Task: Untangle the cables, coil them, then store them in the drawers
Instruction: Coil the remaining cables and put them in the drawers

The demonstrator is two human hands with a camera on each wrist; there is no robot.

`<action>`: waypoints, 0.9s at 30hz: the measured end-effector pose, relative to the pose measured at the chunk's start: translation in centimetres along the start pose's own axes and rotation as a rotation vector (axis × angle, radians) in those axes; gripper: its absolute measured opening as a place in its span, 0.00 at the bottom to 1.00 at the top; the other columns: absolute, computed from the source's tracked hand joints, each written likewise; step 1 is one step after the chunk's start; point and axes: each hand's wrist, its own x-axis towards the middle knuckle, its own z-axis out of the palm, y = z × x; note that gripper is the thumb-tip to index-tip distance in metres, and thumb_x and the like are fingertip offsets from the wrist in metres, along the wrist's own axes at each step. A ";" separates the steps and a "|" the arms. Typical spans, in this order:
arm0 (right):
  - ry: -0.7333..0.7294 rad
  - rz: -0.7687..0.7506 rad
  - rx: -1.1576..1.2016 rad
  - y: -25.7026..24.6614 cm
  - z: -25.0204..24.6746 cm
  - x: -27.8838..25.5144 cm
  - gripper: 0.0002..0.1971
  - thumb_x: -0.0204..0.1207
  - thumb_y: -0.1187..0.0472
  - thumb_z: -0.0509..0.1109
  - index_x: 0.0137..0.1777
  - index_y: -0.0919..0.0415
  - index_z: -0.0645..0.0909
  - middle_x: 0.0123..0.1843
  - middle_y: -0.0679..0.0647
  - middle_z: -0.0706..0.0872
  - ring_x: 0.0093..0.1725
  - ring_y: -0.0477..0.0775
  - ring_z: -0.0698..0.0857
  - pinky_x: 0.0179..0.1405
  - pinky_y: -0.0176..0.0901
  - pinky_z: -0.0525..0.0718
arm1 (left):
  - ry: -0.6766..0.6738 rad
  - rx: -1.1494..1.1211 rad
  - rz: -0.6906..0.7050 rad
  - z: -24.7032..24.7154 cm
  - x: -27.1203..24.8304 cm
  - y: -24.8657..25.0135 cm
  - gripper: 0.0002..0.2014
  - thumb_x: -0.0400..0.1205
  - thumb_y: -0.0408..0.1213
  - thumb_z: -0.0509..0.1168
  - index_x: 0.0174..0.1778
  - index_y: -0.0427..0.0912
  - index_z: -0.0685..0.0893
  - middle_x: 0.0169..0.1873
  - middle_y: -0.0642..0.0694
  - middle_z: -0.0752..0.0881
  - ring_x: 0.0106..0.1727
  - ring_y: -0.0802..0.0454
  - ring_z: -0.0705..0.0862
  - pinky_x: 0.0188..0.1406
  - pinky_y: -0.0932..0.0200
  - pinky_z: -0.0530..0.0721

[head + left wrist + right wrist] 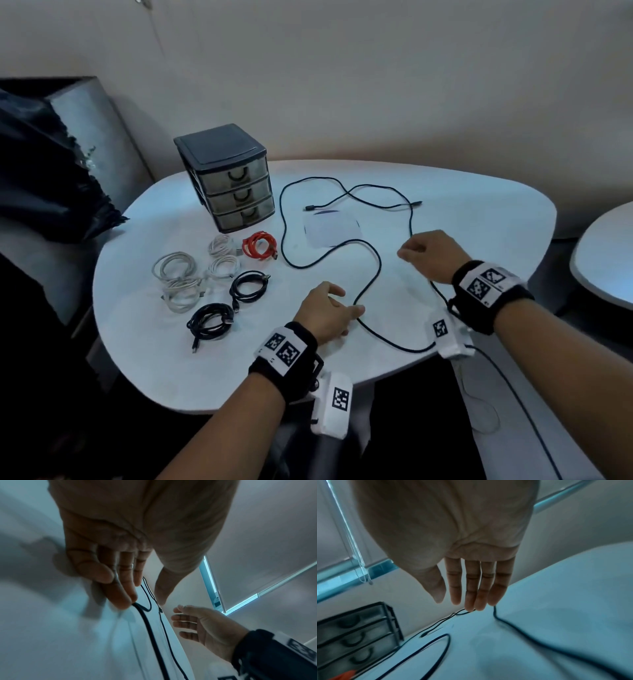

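Observation:
A long black cable (379, 265) lies uncoiled in loose loops across the white table (479, 212); both plug ends rest near the far middle. My left hand (342, 301) is over a bend of it, fingers nearly straight. In the left wrist view, the fingertips (126, 601) touch the cable (149, 627). My right hand (407, 251) hovers flat above another stretch, fingers (471, 601) straight over the cable (494, 614), holding nothing. The dark three-drawer unit (236, 192) stands at the far left with its drawers closed, also visible as the drawer unit (356, 632).
Coiled cables lie left of my hands: several white coils (174, 267), a red coil (259, 246) and two black coils (248, 281). A white sheet (332, 228) lies mid-table. A black bag (41, 164) sits off to the left, and a second table (606, 253) to the right.

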 end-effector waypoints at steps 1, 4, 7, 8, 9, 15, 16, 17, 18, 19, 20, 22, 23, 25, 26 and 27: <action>-0.007 0.007 -0.046 0.0 -0.6 1.1 0.11 0.81 0.53 0.70 0.53 0.60 0.88 0.53 0.54 0.89 0.54 0.55 0.85 0.52 0.45 0.80 | -0.001 0.000 -0.001 0.0 0.3 0.2 0.19 0.79 0.46 0.75 0.61 0.45 0.77 0.45 0.44 0.88 0.28 0.53 0.86 0.27 0.62 0.77; -0.034 0.021 -0.244 -0.3 -2.1 4.6 0.16 0.83 0.52 0.66 0.60 0.62 0.87 0.63 0.58 0.86 0.62 0.61 0.84 0.62 0.52 0.82 | -0.008 -0.081 -0.055 0.2 1.0 0.6 0.17 0.81 0.45 0.73 0.60 0.42 0.78 0.45 0.41 0.88 0.26 0.52 0.85 0.20 0.65 0.75; -0.110 0.042 -0.430 -0.1 -1.7 6.8 0.18 0.84 0.51 0.63 0.60 0.65 0.85 0.63 0.61 0.85 0.60 0.64 0.84 0.61 0.54 0.84 | -0.009 -0.204 -0.140 -0.5 1.5 1.1 0.17 0.82 0.44 0.72 0.60 0.37 0.79 0.42 0.41 0.87 0.25 0.48 0.85 0.19 0.64 0.73; -0.136 0.049 -0.455 0.2 -1.2 7.3 0.18 0.83 0.51 0.63 0.60 0.65 0.84 0.62 0.61 0.85 0.59 0.64 0.85 0.59 0.53 0.85 | -0.019 -0.223 -0.158 -0.9 1.8 1.3 0.18 0.82 0.44 0.72 0.60 0.36 0.80 0.43 0.41 0.88 0.26 0.48 0.86 0.21 0.62 0.75; -0.144 0.049 -0.469 0.5 -0.7 8.1 0.18 0.82 0.50 0.64 0.61 0.63 0.83 0.62 0.60 0.85 0.58 0.62 0.85 0.57 0.52 0.85 | -0.029 -0.231 -0.170 -1.2 2.1 1.5 0.18 0.83 0.45 0.71 0.60 0.36 0.80 0.44 0.41 0.88 0.27 0.48 0.87 0.23 0.60 0.77; -0.164 0.046 -0.522 0.0 0.7 12.4 0.22 0.82 0.54 0.61 0.75 0.56 0.72 0.75 0.58 0.73 0.72 0.63 0.75 0.64 0.56 0.80 | 0.014 -0.251 -0.192 -1.7 3.4 1.6 0.12 0.85 0.41 0.67 0.56 0.35 0.80 0.34 0.40 0.88 0.25 0.45 0.85 0.20 0.62 0.75; -0.174 0.048 -0.543 -0.1 0.9 12.9 0.23 0.83 0.57 0.59 0.78 0.55 0.69 0.78 0.59 0.69 0.76 0.63 0.70 0.66 0.58 0.78 | 0.018 -0.252 -0.194 -1.6 3.6 1.5 0.11 0.85 0.41 0.67 0.54 0.35 0.81 0.32 0.40 0.88 0.25 0.44 0.85 0.20 0.62 0.74; -0.177 0.046 -0.562 -0.2 0.9 13.5 0.25 0.82 0.60 0.58 0.80 0.55 0.66 0.79 0.58 0.67 0.78 0.64 0.67 0.66 0.60 0.78 | 0.016 -0.250 -0.193 -1.5 3.7 1.3 0.10 0.85 0.40 0.67 0.53 0.36 0.81 0.32 0.40 0.88 0.25 0.43 0.84 0.19 0.62 0.73; -0.176 0.042 -0.577 -0.1 1.0 14.0 0.26 0.81 0.63 0.57 0.81 0.55 0.64 0.79 0.58 0.65 0.78 0.64 0.66 0.66 0.61 0.77 | 0.011 -0.248 -0.192 -1.4 3.8 1.2 0.10 0.85 0.40 0.67 0.52 0.36 0.81 0.32 0.40 0.88 0.25 0.43 0.84 0.19 0.62 0.73; -0.177 0.038 -0.584 0.0 1.0 14.6 0.28 0.80 0.64 0.56 0.81 0.55 0.63 0.80 0.57 0.64 0.79 0.63 0.65 0.67 0.62 0.77 | 0.006 -0.246 -0.191 -1.4 4.0 1.2 0.10 0.85 0.40 0.67 0.51 0.36 0.81 0.32 0.39 0.88 0.25 0.43 0.84 0.19 0.62 0.73; -0.186 0.039 -0.591 0.1 1.0 15.1 0.30 0.80 0.65 0.57 0.82 0.54 0.60 0.81 0.57 0.62 0.80 0.63 0.63 0.69 0.63 0.76 | 0.002 -0.244 -0.191 -1.4 4.2 1.1 0.09 0.85 0.40 0.67 0.51 0.36 0.81 0.31 0.39 0.88 0.25 0.43 0.83 0.19 0.62 0.73; -0.239 0.061 -0.620 0.4 1.1 15.9 0.35 0.79 0.67 0.57 0.85 0.52 0.50 0.85 0.56 0.56 0.85 0.62 0.56 0.76 0.66 0.70 | -0.004 -0.239 -0.190 -1.5 4.5 0.8 0.09 0.85 0.40 0.67 0.51 0.37 0.80 0.31 0.39 0.88 0.25 0.42 0.83 0.20 0.61 0.73; -0.270 0.079 -0.636 0.6 1.1 16.1 0.38 0.79 0.67 0.58 0.86 0.52 0.47 0.87 0.55 0.54 0.86 0.60 0.52 0.78 0.67 0.66 | -0.008 -0.234 -0.188 -1.6 4.6 0.7 0.09 0.85 0.40 0.67 0.50 0.37 0.80 0.32 0.39 0.88 0.25 0.42 0.84 0.20 0.61 0.73; -0.283 0.090 -0.662 0.8 1.1 16.3 0.35 0.79 0.67 0.59 0.85 0.54 0.52 0.85 0.55 0.59 0.85 0.60 0.56 0.77 0.64 0.67 | -0.015 -0.227 -0.179 -1.7 4.7 0.6 0.09 0.85 0.41 0.67 0.50 0.38 0.80 0.32 0.39 0.89 0.26 0.41 0.84 0.21 0.61 0.74; -0.247 0.066 -0.685 1.0 1.2 16.3 0.30 0.78 0.67 0.60 0.81 0.55 0.61 0.81 0.56 0.67 0.81 0.61 0.64 0.73 0.61 0.71 | -0.016 -0.223 -0.177 -1.7 4.8 0.6 0.09 0.85 0.41 0.67 0.50 0.37 0.80 0.32 0.39 0.89 0.26 0.41 0.84 0.21 0.61 0.74; -0.188 0.024 -0.712 1.0 1.2 16.2 0.24 0.78 0.65 0.60 0.75 0.56 0.69 0.74 0.57 0.73 0.75 0.61 0.71 0.67 0.58 0.74 | -0.017 -0.219 -0.177 -1.8 4.8 0.7 0.10 0.85 0.41 0.67 0.51 0.37 0.80 0.31 0.39 0.89 0.25 0.42 0.84 0.21 0.61 0.74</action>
